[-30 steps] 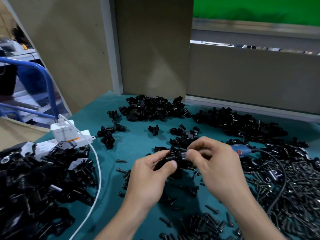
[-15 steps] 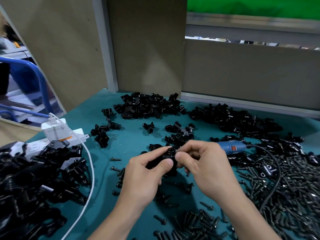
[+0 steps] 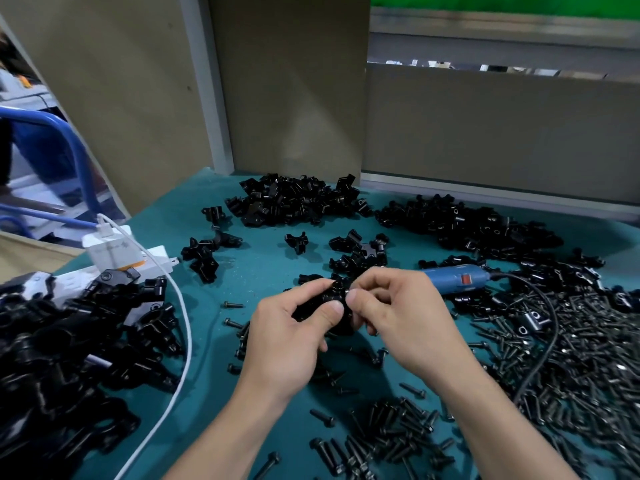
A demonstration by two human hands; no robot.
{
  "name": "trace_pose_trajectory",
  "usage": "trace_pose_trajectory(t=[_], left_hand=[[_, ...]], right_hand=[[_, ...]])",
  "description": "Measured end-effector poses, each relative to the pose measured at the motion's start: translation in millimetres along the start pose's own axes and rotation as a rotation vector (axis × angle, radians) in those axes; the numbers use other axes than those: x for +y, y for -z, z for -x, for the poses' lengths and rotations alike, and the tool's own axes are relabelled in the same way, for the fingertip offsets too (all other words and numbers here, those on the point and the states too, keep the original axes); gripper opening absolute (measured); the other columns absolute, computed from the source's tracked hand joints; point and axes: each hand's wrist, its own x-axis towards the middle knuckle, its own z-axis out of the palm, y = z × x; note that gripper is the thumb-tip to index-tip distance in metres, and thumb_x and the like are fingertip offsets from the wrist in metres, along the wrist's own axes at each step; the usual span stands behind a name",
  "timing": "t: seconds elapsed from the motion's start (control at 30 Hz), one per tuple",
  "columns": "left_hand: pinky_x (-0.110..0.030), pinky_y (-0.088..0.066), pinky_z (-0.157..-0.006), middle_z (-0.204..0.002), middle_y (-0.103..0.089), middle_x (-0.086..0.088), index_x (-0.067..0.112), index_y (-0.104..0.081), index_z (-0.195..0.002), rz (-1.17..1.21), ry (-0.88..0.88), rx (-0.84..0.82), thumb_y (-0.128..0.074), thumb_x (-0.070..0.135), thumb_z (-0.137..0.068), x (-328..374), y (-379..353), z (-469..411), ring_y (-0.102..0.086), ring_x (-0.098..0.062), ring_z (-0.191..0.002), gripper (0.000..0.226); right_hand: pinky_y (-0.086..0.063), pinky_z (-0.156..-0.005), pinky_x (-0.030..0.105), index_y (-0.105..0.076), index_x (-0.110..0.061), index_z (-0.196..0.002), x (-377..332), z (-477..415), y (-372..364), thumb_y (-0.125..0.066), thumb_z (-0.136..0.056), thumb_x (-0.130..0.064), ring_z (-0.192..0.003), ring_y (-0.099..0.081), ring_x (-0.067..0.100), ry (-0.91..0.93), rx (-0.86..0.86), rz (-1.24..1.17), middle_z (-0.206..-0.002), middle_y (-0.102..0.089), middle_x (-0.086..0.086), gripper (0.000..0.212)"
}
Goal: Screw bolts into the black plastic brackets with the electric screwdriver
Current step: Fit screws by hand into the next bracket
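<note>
Above the bench [image 3: 270, 271], left hand [image 3: 287, 337] is gripping a bracket [image 3: 329, 301] by its body; right hand [image 3: 405, 323] fingers [image 3: 355, 298] are pinching prob. a bolt, mostly hidden, against it. Bracket's seeming light, stiff.

The table [image 3: 270, 271] is covered with a smooth, matt teal sheet. The brackets [image 3: 294, 202] heaped along its far edge are smooth black moulded plastic with thin glossy highlights on their edges. The bracket [image 3: 322, 299] held over the table's middle looks the same. The bolts [image 3: 588, 358] piled at the right edge are dark metal with a dull sheen. The electric screwdriver [image 3: 450, 277] has a smooth blue plastic body and a matt black cord [image 3: 554, 327]. At the left edge, the charger [image 3: 110, 252] and its cable [image 3: 188, 337] are glossy white plastic. The panels [image 3: 294, 98] behind are matt beige board.
</note>
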Motion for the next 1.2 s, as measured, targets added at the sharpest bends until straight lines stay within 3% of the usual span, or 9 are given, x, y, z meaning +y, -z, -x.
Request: trace_pose_trajectory(t=[0.13, 0.3, 0.5, 0.67, 0.77, 0.87, 0.97, 1.03, 1.2], left_hand=[[-0.013, -0.048, -0.055, -0.071, -0.075, 0.015, 0.054, -0.072, -0.099, -0.013, -0.012, -0.008, -0.082, 0.024, -0.088, 1.8, -1.9, -0.4, -0.060, -0.008, -0.048, 0.034], [-0.014, -0.047, -0.054, -0.061, -0.071, 0.005, 0.054, -0.071, -0.099, -0.014, -0.002, 0.014, -0.081, 0.027, -0.088, -1.3, -0.3, -3.1, -0.059, -0.009, -0.049, 0.031], [-0.014, -0.046, -0.054, -0.055, -0.068, -0.001, 0.051, -0.073, -0.105, -0.006, 0.002, -0.005, -0.082, 0.029, -0.088, -5.0, 1.4, -4.1, -0.057, -0.009, -0.047, 0.029], [-0.013, -0.049, -0.059, -0.056, -0.069, -0.002, 0.051, -0.072, -0.104, -0.005, -0.030, 0.022, -0.081, 0.027, -0.089, -7.0, 4.0, -8.0, -0.061, -0.010, -0.049, 0.030], [-0.028, -0.055, -0.064, -0.064, -0.073, -0.002, 0.048, -0.074, -0.105, 0.042, -0.021, 0.012, -0.082, 0.031, -0.084, -9.1, 4.5, -9.7, -0.062, -0.013, -0.051, 0.028], [-0.034, -0.054, -0.063, -0.064, -0.072, -0.002, 0.042, -0.076, -0.108, 0.056, 0.004, 0.001, -0.080, 0.036, -0.077, -10.6, 4.5, -10.2, -0.060, -0.014, -0.051, 0.032], [-0.029, -0.053, -0.057, -0.068, -0.075, 0.002, 0.038, -0.075, -0.112, 0.017, 0.015, 0.004, -0.086, 0.022, -0.083, -11.4, 4.7, -8.9, -0.061, -0.015, -0.048, 0.034], [-0.023, -0.052, -0.054, -0.076, -0.078, 0.005, 0.036, -0.075, -0.111, 0.004, 0.024, 0.022, -0.086, 0.014, -0.083, -10.7, 4.4, -7.8, -0.062, -0.014, -0.047, 0.038], [-0.018, -0.057, -0.066, -0.087, -0.078, 0.021, 0.054, -0.074, -0.093, -0.105, -0.014, 0.076, -0.090, 0.021, -0.078, -11.3, 4.2, -5.5, -0.070, 0.000, -0.064, 0.040]], right_hand=[[-0.035, -0.043, 0.016, -0.061, -0.017, -0.060, 2.1, 1.8, -5.1, -0.056, -0.105, -0.034, -0.039, -0.042, 0.003, -0.007, 0.029, 0.067, -0.048, -0.059, -0.005, 0.048], [-0.047, -0.055, 0.019, -0.068, -0.022, -0.081, 1.5, 0.1, -1.0, -0.065, -0.099, -0.018, -0.055, -0.060, 0.009, -0.011, -0.036, -0.046, -0.065, -0.072, -0.002, 0.019], [-0.036, -0.043, 0.017, -0.066, -0.024, -0.079, 2.4, 1.4, -5.3, -0.056, -0.105, -0.023, -0.042, -0.046, 0.005, -0.001, -0.042, 0.046, -0.061, -0.070, 0.001, 0.028], [-0.050, -0.060, 0.040, -0.065, -0.021, -0.078, -1.0, 2.1, -2.5, -0.065, -0.100, -0.031, -0.055, -0.056, 0.016, -0.028, -0.040, -0.025, -0.064, -0.073, -0.002, 0.024], [-0.050, -0.062, 0.043, -0.064, -0.022, -0.080, 0.2, 3.5, -3.4, -0.064, -0.100, -0.024, -0.057, -0.056, 0.019, -0.002, -0.038, -0.083, -0.065, -0.073, -0.001, 0.020], [-0.047, -0.058, 0.037, -0.062, -0.028, -0.084, 3.3, 3.3, -7.2, -0.060, -0.102, -0.023, -0.058, -0.055, 0.016, 0.012, -0.031, -0.065, -0.063, -0.070, -0.004, 0.019], [-0.047, -0.059, 0.037, -0.061, -0.030, -0.086, 5.7, 4.3, -9.9, -0.057, -0.104, -0.022, -0.057, -0.053, 0.008, 0.039, -0.041, -0.017, -0.064, -0.068, -0.003, 0.020], [-0.039, -0.050, 0.026, -0.062, -0.028, -0.087, 6.3, 5.3, -13.0, -0.056, -0.105, -0.020, -0.052, -0.047, 0.003, 0.085, -0.025, 0.015, -0.066, -0.066, 0.000, 0.019], [-0.035, -0.046, 0.017, -0.063, -0.025, -0.076, 7.2, 5.6, -20.9, -0.057, -0.104, -0.018, -0.046, -0.043, 0.003, 0.097, 0.042, 0.030, -0.059, -0.060, 0.002, 0.029]])
